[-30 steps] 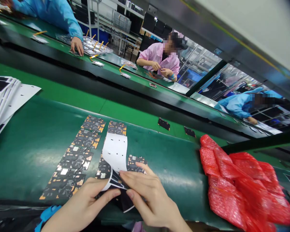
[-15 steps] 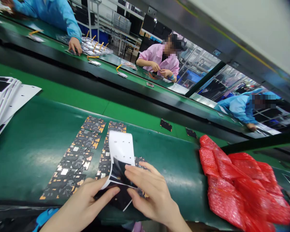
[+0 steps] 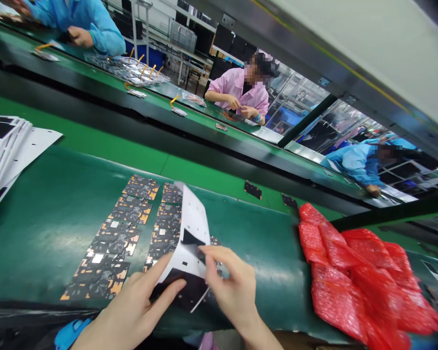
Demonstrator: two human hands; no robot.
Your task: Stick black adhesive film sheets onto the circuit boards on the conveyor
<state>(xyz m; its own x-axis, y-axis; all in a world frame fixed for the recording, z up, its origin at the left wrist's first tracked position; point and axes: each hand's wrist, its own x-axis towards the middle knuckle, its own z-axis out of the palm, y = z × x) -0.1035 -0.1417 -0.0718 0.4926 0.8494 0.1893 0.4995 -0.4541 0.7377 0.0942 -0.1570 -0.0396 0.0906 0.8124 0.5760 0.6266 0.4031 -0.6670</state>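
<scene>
White flexible sheet (image 3: 192,218) with small dark marks and black panels: bent and raised above the green-topped bench (image 3: 263,253). Left hand (image 3: 140,296): grip closed on the sheet's lower left edge, thumb on a black panel. Right hand (image 3: 233,282): thumb and index finger pinch a black film patch (image 3: 192,239) at the right edge. From my position, dark rectangular circuit boards (image 3: 115,238) with orange patches lie in columns beside the sheet; crumpled red bubble wrap (image 3: 361,282) lies right.
</scene>
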